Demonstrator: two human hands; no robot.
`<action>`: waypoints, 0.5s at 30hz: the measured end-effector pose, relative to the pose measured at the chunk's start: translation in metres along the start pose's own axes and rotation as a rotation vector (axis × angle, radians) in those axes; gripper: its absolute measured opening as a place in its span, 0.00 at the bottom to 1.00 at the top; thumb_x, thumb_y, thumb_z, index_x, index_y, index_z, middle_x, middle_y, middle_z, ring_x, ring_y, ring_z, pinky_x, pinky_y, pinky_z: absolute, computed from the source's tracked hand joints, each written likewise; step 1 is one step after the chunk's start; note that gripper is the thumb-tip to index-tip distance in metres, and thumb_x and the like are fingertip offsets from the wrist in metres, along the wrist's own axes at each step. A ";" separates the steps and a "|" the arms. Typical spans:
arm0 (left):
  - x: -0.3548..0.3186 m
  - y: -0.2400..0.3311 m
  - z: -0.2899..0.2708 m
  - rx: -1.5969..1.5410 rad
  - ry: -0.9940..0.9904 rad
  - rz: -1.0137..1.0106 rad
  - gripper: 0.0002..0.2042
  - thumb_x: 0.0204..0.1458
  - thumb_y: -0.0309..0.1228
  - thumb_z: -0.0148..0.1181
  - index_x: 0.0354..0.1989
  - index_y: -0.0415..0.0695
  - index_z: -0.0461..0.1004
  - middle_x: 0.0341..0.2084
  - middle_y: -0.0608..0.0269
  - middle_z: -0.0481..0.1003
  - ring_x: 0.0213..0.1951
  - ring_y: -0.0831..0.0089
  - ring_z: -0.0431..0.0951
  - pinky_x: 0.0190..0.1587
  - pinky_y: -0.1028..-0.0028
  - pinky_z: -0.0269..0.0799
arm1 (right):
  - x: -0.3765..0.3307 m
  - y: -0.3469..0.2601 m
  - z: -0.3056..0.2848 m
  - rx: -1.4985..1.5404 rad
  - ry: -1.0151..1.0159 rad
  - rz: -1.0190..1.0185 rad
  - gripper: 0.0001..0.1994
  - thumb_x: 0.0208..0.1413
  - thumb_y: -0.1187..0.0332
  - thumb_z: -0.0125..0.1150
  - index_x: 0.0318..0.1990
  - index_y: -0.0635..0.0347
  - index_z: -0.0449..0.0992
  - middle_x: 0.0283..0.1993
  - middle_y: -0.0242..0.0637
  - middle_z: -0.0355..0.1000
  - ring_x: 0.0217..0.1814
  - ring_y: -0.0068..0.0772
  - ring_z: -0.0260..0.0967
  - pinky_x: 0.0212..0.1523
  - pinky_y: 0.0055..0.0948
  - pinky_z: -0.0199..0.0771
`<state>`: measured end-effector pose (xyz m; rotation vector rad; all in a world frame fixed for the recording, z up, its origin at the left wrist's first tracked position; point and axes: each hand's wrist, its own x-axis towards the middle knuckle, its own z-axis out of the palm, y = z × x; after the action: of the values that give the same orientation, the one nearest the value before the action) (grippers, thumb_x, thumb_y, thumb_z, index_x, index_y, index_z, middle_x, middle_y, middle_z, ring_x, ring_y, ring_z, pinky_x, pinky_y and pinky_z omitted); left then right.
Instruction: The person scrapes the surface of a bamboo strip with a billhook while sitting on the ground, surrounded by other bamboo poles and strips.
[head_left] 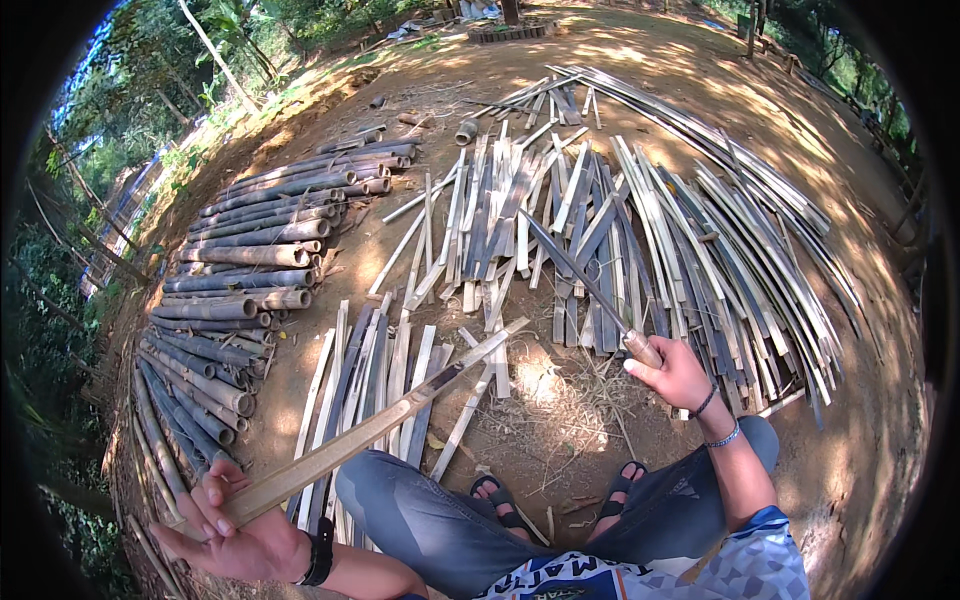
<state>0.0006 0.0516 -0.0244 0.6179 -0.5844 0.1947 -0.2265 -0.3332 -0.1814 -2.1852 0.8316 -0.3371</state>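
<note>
You are holding a long bamboo strip [340,447] in your left hand [245,540], palm turned up, the fingers curling loosely about its near end while the thumb is standing away; how firmly they are pressing, you cannot tell from here. The strip is slanting up over your left knee, its far end pointing ahead. Your right hand [675,375] is keeping its fingers closed around the wooden handle of a long knife [575,271], whose blade is pointing forward and left, apart from the strip. This piece is showing a pale face with a dark patch toward the far end, so it is probably not fully dressed.

Between and beyond your feet, thin shavings [590,410] are littering the ground, suggesting that a fair amount of trimming is done. A batch of split strips [345,375] is lying ahead on the left. Farther out, a central heap [500,200] and a long right-hand pile [740,290] are spreading; which of these are finished, you cannot tell. Over on the left, whole bamboo poles [250,255] are lying in rows, apparently unsplit, so plenty seems to be remaining.
</note>
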 end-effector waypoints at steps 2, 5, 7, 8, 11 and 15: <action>-0.005 -0.012 0.002 0.013 -0.029 0.007 0.27 0.61 0.51 0.36 0.11 0.49 0.56 0.07 0.65 0.58 0.23 0.69 0.68 0.51 0.65 0.66 | 0.018 -0.005 0.028 0.181 -0.005 -0.100 0.22 0.48 0.53 0.63 0.28 0.68 0.69 0.17 0.47 0.65 0.20 0.45 0.65 0.26 0.39 0.63; -0.018 -0.014 -0.001 0.033 -0.043 0.020 0.28 0.61 0.53 0.34 0.12 0.49 0.56 0.06 0.65 0.58 0.21 0.68 0.68 0.49 0.64 0.68 | 0.026 -0.025 0.054 0.152 -0.112 -0.038 0.18 0.50 0.58 0.61 0.29 0.68 0.69 0.18 0.47 0.67 0.21 0.42 0.68 0.27 0.38 0.66; -0.029 -0.011 -0.002 0.060 -0.065 0.003 0.30 0.60 0.56 0.31 0.12 0.49 0.57 0.06 0.65 0.58 0.24 0.66 0.71 0.55 0.62 0.65 | 0.023 -0.023 0.077 0.140 -0.174 0.059 0.17 0.48 0.59 0.61 0.28 0.69 0.71 0.17 0.45 0.67 0.19 0.35 0.67 0.25 0.36 0.66; -0.034 -0.010 0.001 0.130 0.001 0.048 0.30 0.60 0.57 0.31 0.12 0.49 0.57 0.07 0.65 0.59 0.27 0.65 0.72 0.56 0.62 0.63 | 0.017 -0.028 0.089 0.134 -0.166 0.048 0.18 0.48 0.57 0.61 0.24 0.69 0.70 0.15 0.44 0.66 0.18 0.33 0.65 0.24 0.34 0.65; -0.047 -0.008 -0.002 0.265 -0.037 0.137 0.31 0.57 0.62 0.32 0.18 0.46 0.62 0.16 0.62 0.67 0.42 0.59 0.73 0.62 0.58 0.55 | 0.000 -0.046 0.104 0.191 -0.276 0.044 0.22 0.49 0.54 0.61 0.22 0.68 0.69 0.13 0.44 0.63 0.16 0.36 0.62 0.23 0.35 0.64; -0.058 -0.028 0.042 0.324 0.386 0.347 0.33 0.52 0.65 0.37 0.39 0.41 0.64 0.31 0.59 0.67 0.36 0.63 0.73 0.46 0.66 0.71 | -0.041 -0.065 0.113 0.360 -0.372 -0.141 0.20 0.51 0.55 0.60 0.26 0.68 0.70 0.14 0.48 0.63 0.17 0.46 0.65 0.22 0.37 0.64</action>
<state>-0.0571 0.0042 -0.0437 0.7653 -0.2808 0.7292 -0.1742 -0.2104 -0.2090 -1.8885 0.3787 -0.1276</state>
